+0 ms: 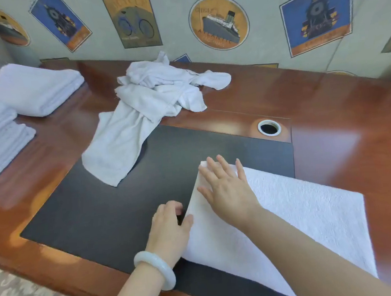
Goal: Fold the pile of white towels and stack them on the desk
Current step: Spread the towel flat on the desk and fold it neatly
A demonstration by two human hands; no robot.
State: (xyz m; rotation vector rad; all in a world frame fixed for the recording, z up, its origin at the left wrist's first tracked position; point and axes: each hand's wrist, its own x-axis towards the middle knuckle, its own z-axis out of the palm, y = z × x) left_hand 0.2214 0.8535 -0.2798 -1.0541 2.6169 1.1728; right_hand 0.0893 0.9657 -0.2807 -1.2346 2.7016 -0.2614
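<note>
Left hand (pixel 171 229) grips the near-left edge of a towel (pixel 303 213) lying on the table (pixel 329 111), right hand (pixel 227 192) pressing it flat with spread fingers; line up the edges before creasing.

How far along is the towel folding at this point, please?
Done: two stacks of folded towels sit at the desk's left. In hand: the right hand presses a flat towel while the left hand grips its edge. Left: the crumpled pile behind, unfolded.
</note>
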